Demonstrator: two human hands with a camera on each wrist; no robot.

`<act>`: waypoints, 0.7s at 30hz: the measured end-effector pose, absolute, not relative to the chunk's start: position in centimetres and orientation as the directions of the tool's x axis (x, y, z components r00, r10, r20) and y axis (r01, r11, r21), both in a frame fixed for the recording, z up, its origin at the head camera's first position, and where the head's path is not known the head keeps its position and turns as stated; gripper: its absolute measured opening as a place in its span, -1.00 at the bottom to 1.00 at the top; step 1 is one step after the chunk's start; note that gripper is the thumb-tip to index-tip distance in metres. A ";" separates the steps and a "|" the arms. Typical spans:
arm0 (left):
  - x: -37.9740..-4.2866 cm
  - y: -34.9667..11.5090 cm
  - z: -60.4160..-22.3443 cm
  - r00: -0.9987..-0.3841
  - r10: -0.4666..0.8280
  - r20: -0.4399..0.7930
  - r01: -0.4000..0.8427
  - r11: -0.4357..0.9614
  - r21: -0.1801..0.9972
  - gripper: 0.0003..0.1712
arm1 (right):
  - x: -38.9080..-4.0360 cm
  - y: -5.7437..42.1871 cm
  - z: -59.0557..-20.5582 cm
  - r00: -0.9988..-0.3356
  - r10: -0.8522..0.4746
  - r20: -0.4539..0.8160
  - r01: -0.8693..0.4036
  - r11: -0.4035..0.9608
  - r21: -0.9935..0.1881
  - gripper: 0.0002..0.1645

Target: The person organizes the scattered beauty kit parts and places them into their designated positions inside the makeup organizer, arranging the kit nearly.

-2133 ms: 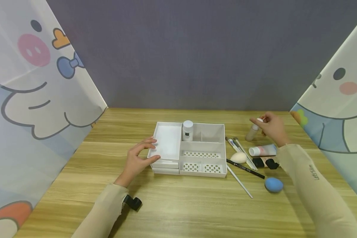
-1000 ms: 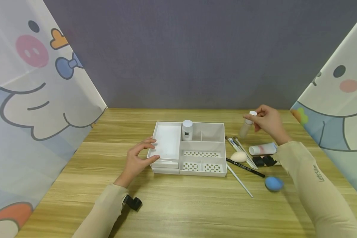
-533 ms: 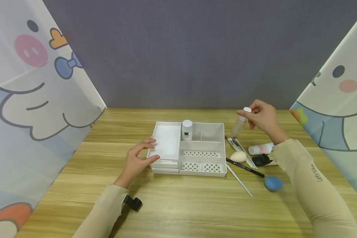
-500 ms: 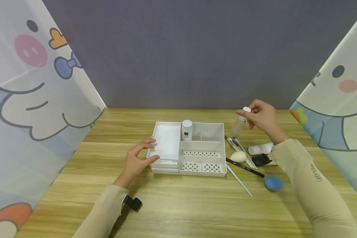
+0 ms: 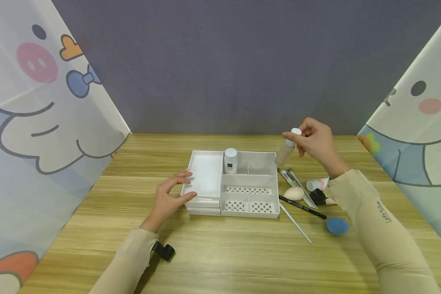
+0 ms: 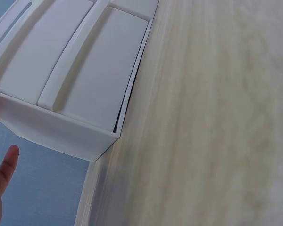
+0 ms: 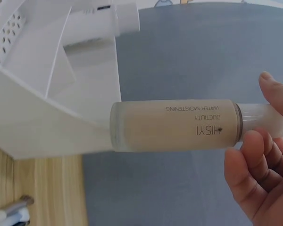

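Note:
My right hand (image 5: 316, 141) pinches the white cap of a foundation bottle (image 7: 174, 125), a beige glass one with printed lettering. In the head view the bottle hangs tilted by the back right corner of a white organizer box (image 5: 250, 215). At the box's left side, my left hand (image 5: 170, 198) has its fingers spread, with fingertips at the edge of the lidded drawer section (image 5: 206, 173). Whether they press on it I cannot tell. A white bottle (image 5: 230, 161) stands in the box's back compartment. In the left wrist view two drawer fronts (image 6: 104, 66) show.
Right of the box lie several makeup brushes (image 5: 297, 185), a cream sponge (image 5: 294, 193), a black pencil (image 5: 303, 207) and a thin white stick (image 5: 295, 223). Farther right are a tube (image 5: 314, 185), a black-capped item (image 5: 318, 197) and a blue sponge (image 5: 337, 226). A grey wall (image 5: 220, 69) rises behind.
My right hand has carried the foundation bottle up and leftward, from beyond the brushes to the box's back right corner. My left hand has stayed in place.

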State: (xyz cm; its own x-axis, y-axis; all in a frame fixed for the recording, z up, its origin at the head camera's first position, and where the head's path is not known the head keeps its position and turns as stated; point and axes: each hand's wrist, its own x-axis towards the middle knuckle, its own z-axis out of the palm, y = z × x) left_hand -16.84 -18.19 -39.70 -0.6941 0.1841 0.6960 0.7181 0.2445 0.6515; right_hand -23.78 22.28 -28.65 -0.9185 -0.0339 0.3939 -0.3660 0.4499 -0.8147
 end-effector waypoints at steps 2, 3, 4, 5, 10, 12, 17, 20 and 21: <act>-17.3 -18.4 -40.4 -0.698 0.182 0.693 0.714 0.246 0.655 -0.58 | -23.7 21.9 -28.5 -0.917 -0.046 0.396 -0.375 0.434 -0.819 -0.52; -17.5 -18.6 -40.8 -0.702 0.179 0.690 0.711 0.248 0.659 -0.57 | -23.7 21.6 -28.4 -0.917 -0.055 0.395 -0.379 0.428 -0.821 -0.53; -17.8 -18.7 -41.2 -0.705 0.176 0.687 0.707 0.250 0.662 -0.56 | -23.7 21.4 -28.4 -0.916 -0.064 0.395 -0.384 0.423 -0.821 -0.53; -17.8 -18.8 -41.4 -0.708 0.174 0.684 0.704 0.251 0.664 -0.56 | -23.7 21.2 -28.3 -0.917 -0.072 0.393 -0.385 0.420 -0.822 -0.53; -17.9 -18.9 -41.6 -0.713 0.169 0.681 0.700 0.243 0.672 -0.59 | -23.8 20.0 -28.2 -0.919 -0.103 0.380 -0.386 0.424 -0.819 -0.53; -17.9 -18.9 -41.6 -0.710 0.170 0.683 0.703 0.238 0.671 -0.61 | -23.9 19.5 -28.3 -0.918 -0.112 0.379 -0.389 0.429 -0.815 -0.53; -17.9 -19.0 -41.6 -0.708 0.175 0.684 0.705 0.230 0.671 -0.61 | -24.0 18.3 -28.6 -0.911 -0.144 0.387 -0.410 0.424 -0.807 -0.51; -17.9 -19.0 -41.6 -0.704 0.177 0.687 0.709 0.227 0.668 -0.61 | -24.1 17.6 -28.9 -0.904 -0.158 0.396 -0.425 0.418 -0.803 -0.50; -18.0 -19.0 -41.7 -0.703 0.177 0.689 0.710 0.228 0.666 -0.60 | -24.2 17.4 -29.0 -0.904 -0.163 0.395 -0.426 0.412 -0.805 -0.50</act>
